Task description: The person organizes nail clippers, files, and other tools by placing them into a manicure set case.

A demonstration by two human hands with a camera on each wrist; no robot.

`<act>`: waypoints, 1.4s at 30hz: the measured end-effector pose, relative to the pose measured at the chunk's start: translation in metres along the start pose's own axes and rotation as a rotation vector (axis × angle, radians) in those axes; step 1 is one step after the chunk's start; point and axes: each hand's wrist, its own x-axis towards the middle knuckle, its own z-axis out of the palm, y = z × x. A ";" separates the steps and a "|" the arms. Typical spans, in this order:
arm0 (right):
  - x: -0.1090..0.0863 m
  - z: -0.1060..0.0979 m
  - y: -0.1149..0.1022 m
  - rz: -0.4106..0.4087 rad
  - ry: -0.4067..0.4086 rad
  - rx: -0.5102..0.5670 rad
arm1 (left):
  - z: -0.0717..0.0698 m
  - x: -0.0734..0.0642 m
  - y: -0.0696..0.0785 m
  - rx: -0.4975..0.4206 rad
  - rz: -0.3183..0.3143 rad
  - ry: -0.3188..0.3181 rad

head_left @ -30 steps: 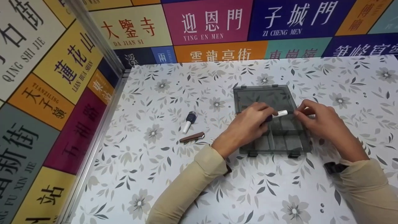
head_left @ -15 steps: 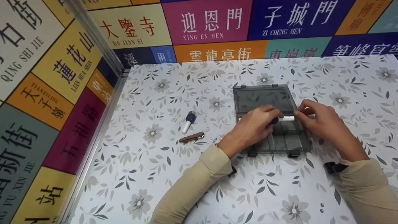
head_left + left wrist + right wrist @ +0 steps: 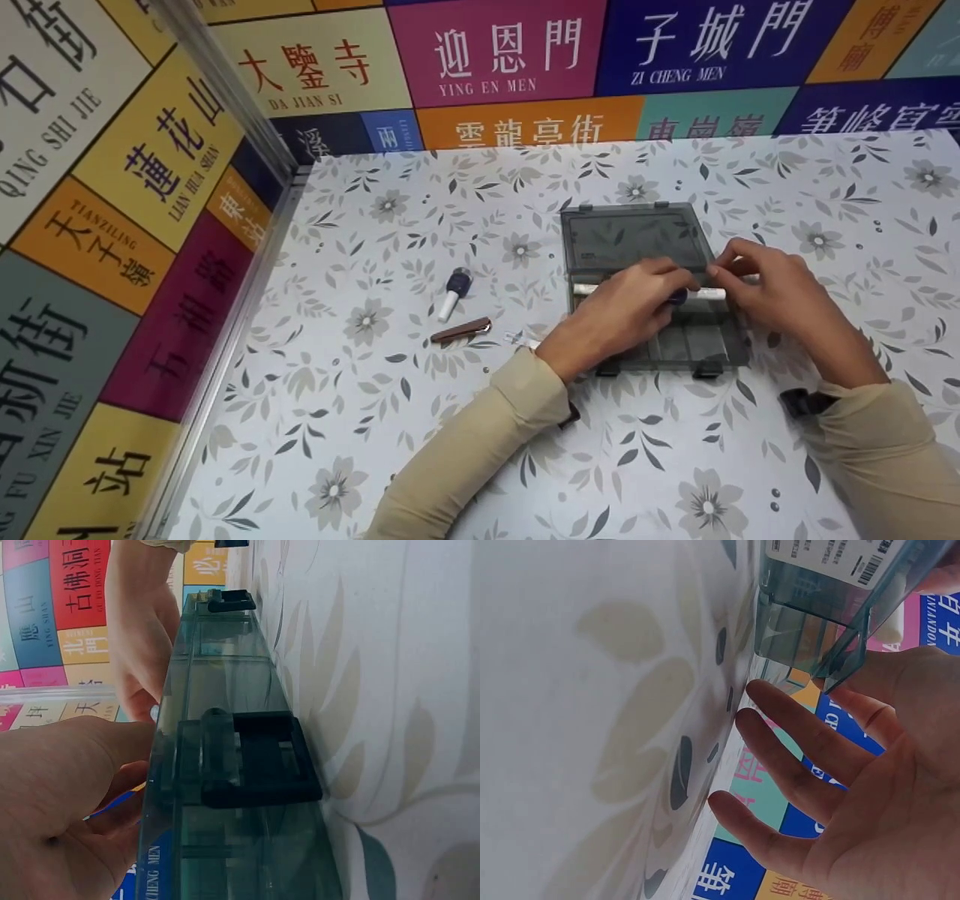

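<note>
A translucent grey compartment box (image 3: pixel 690 345) lies on the table, its lid (image 3: pixel 630 236) folded back to the rear. Over the base my left hand (image 3: pixel 622 307) holds a nail polish bottle (image 3: pixel 705 294), dark blue with a long white cap pointing right. The fingers partly cover the bottle. My right hand (image 3: pixel 772 292) pinches the right edge of the box between thumb and forefinger; its other fingers extend freely in the right wrist view. A white stick-like thing (image 3: pixel 583 289) shows in the box left of my left hand. In the left wrist view, a dark latch (image 3: pixel 259 757) fronts the box.
Left of the box lie a second dark blue nail polish bottle (image 3: pixel 454 292) with a white cap and a brown nail clipper (image 3: pixel 461 330). A small clear item (image 3: pixel 517 339) sits beside the left sleeve. Printed panels (image 3: pixel 495 56) stand behind the flower-patterned table (image 3: pixel 337 420).
My left hand has moved right and slightly toward me with the nail polish bottle, exposing the white stick-like thing and the clear item. My right hand stays at the box edge.
</note>
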 end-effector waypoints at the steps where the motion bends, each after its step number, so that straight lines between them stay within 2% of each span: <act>1: 0.000 0.000 0.000 0.006 -0.002 -0.001 | 0.001 0.000 0.000 -0.003 0.005 0.002; 8: 0.000 0.001 0.000 0.017 0.001 -0.008 | 0.005 0.001 0.001 -0.010 0.020 -0.007; 15: 0.000 0.001 -0.002 0.019 0.010 -0.007 | 0.002 -0.002 -0.001 -0.044 0.009 -0.085; 18: 0.000 0.001 -0.002 0.024 0.002 -0.003 | 0.000 -0.004 -0.003 -0.034 0.008 -0.098; 32: 0.000 0.000 -0.001 0.015 0.004 0.010 | -0.024 -0.023 -0.015 0.004 -0.015 -0.024; 36: 0.000 0.001 -0.001 0.028 0.004 0.012 | -0.028 -0.026 -0.017 -0.003 -0.036 -0.030; 42: 0.001 0.002 0.000 0.007 0.002 0.011 | -0.031 -0.032 -0.017 -0.004 -0.051 -0.036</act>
